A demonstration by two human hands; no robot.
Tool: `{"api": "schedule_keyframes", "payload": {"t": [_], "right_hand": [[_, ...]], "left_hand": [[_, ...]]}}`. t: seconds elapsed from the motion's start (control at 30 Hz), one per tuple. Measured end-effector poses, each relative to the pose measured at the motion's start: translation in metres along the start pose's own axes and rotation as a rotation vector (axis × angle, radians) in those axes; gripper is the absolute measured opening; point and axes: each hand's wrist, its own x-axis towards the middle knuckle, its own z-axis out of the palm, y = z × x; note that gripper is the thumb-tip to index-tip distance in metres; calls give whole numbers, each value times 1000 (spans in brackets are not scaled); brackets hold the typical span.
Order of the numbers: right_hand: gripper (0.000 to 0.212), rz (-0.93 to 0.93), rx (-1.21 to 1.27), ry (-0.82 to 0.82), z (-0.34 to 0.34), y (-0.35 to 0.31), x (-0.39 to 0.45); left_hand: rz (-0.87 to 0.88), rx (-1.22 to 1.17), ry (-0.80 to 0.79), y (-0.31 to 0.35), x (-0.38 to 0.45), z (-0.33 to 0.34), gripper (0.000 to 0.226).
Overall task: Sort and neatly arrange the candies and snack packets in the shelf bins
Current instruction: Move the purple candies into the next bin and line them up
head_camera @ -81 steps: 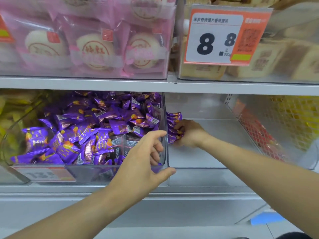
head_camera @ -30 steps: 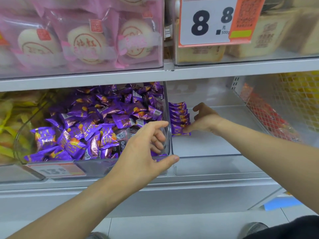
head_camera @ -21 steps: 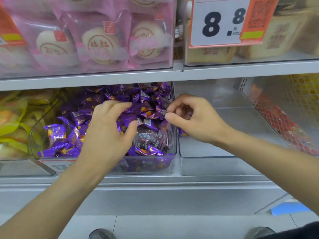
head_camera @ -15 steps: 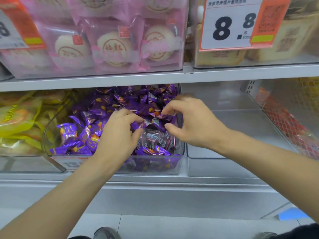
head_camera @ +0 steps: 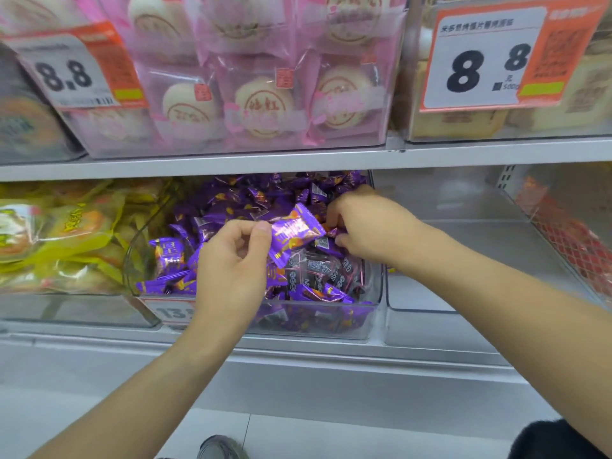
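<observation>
Candy in grip: a purple candy (head_camera: 295,234) was pinched at its left end between the thumb and forefinger of the left hand (head_camera: 231,264), lifted clear above the heap and tilted, its right end higher.
Left hand: fingers curled, clenched on that one wrapper, over the middle of the bin.
Right hand: the right hand (head_camera: 367,226) was just right of the held candy, fingers curled down into the heap; whether it grasped a piece could not be told.
Below the grip: loose purple candies (head_camera: 231,207) filled the clear bin (head_camera: 372,313), with a few dark-wrapped candies (head_camera: 318,268) mixed in near the front right.
In the way: the left wrist covered part of the price label (head_camera: 170,312) on the bin's front.
Left of the grip: yellow snack packets (head_camera: 63,233) in the neighbouring bin.
Right of the grip: an almost bare clear bin (head_camera: 463,246), then a red mesh-patterned pack (head_camera: 569,243) beyond its wall.
Above the grip: a shelf edge (head_camera: 298,157), pink-wrapped cakes (head_camera: 265,104), and two price tags, left (head_camera: 76,71) and right (head_camera: 490,58).
</observation>
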Motion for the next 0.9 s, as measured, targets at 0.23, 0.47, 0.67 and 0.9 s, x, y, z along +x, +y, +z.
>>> {"api": "schedule_keyframes", "payload": {"t": [0.23, 0.47, 0.67, 0.9], "right_hand": [[19, -9, 294, 286, -9, -6, -21], [12, 200, 949, 174, -31, -22, -69], [34, 506, 1541, 16, -48, -23, -107], [27, 482, 1625, 147, -48, -14, -142]], "left_hand": [[-532, -588, -191, 14, -14, -8, 38], [-612, -672, -374, 19, -17, -9, 32], [-431, -538, -466, 23, -30, 2, 36], [-419, -521, -615, 37, -43, 20, 32]]}}
